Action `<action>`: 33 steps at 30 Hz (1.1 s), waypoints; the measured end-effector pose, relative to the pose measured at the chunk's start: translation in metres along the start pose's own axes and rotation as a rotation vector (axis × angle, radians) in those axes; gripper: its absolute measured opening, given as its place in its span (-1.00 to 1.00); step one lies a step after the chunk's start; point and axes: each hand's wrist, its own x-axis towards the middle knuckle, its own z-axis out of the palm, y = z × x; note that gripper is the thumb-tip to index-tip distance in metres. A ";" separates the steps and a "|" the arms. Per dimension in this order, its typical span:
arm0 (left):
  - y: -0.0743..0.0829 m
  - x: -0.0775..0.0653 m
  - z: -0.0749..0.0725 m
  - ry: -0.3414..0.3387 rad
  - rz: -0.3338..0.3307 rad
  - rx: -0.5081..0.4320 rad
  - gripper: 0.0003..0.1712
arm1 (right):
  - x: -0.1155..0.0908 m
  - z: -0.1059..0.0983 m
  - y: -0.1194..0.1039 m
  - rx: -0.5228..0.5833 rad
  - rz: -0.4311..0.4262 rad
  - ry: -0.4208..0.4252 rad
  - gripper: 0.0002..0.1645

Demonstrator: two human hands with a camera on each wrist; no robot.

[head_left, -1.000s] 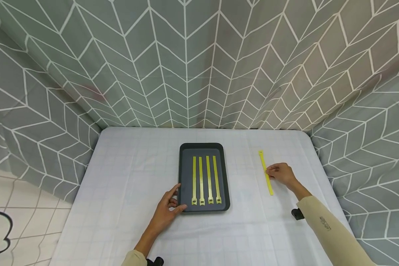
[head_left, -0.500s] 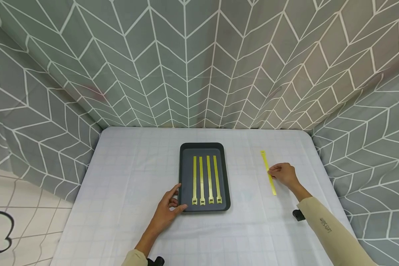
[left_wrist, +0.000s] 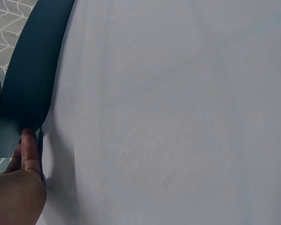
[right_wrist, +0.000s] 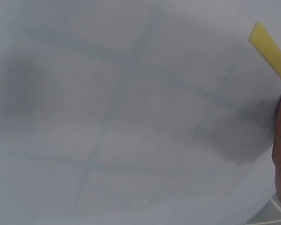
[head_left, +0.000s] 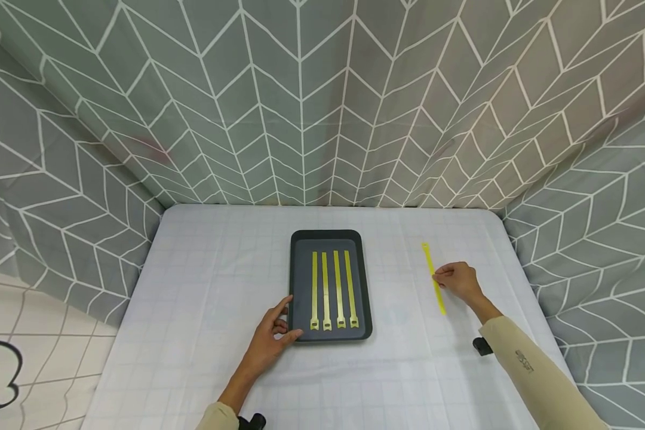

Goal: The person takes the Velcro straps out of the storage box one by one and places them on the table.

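Several yellow cable ties (head_left: pixel 325 292), flat straps with slotted heads at the near end, lie side by side in a dark grey tray (head_left: pixel 330 335). My left hand (head_left: pixel 269 337) grips the tray's near left corner, thumb at the near edge and fingers along the left side. In the left wrist view, fingers (left_wrist: pixel 31 150) touch the tray wall (left_wrist: pixel 33 70). To the right of the tray, my right hand (head_left: pixel 457 280) pinches another yellow cable tie (head_left: pixel 427 258) near its middle, its slotted head pointing away from me. One end of that tie (right_wrist: pixel 271 51) shows in the right wrist view.
A white cloth with faint grid lines covers the table (head_left: pixel 220 269). Grey patterned curtains (head_left: pixel 322 107) hang behind it and at both sides. Pale floor (head_left: pixel 48 352) shows at the lower left.
My right hand and its cable tie have shifted slightly to the right since the first frame, then stayed nearly still. The left hand and tray have not visibly moved.
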 end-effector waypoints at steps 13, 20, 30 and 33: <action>0.000 0.000 0.000 -0.015 0.005 -0.018 -0.05 | -0.002 -0.005 0.001 -0.024 -0.029 -0.008 -0.70; -0.001 -0.001 -0.001 -0.008 0.001 -0.011 -0.05 | 0.000 -0.006 -0.009 -0.040 -0.087 0.031 -0.71; -0.001 -0.001 -0.001 0.000 0.009 -0.021 -0.07 | 0.006 -0.004 -0.025 -0.009 -0.222 0.046 -0.75; -0.002 -0.001 -0.002 -0.001 0.012 -0.020 -0.07 | 0.006 -0.002 -0.033 0.013 -0.265 0.045 -0.75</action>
